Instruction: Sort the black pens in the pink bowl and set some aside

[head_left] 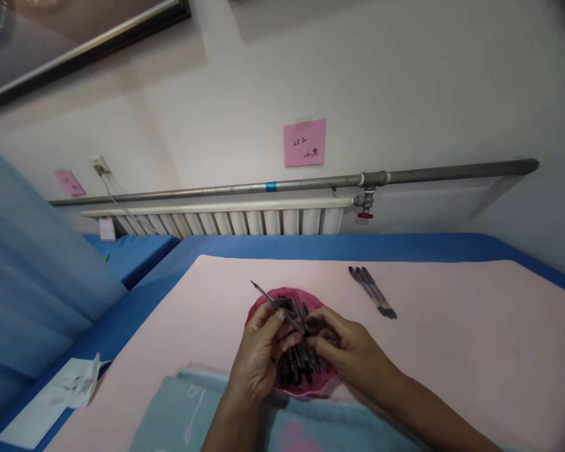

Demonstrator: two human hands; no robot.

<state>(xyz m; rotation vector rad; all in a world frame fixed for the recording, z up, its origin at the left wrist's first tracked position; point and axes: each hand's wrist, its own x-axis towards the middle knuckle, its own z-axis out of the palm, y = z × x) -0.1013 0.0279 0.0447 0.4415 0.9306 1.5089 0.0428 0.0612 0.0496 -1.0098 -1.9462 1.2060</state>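
Observation:
My left hand (255,353) pinches an uncapped pen (265,293) between thumb and fingers, its bare tip pointing up and to the left. At the pen's lower right end, the fingers of my right hand (351,345) are pressed together; what they grip is too small and covered to make out. Both hands are above a pink bowl (307,392) with a wavy rim. Inside it lie several dark and clear pen parts (294,369), partly hidden by my hands. To the right, a small group of capped pens (373,292) lies side by side on the pink sheet.
The pink sheet (452,351) covers a blue-edged table. A light blue patterned cloth (183,402) lies at the near edge. White papers (51,402) are at the left. Behind are a radiator (240,223), a metal pipe (311,184) and a pink note (304,143) on the wall.

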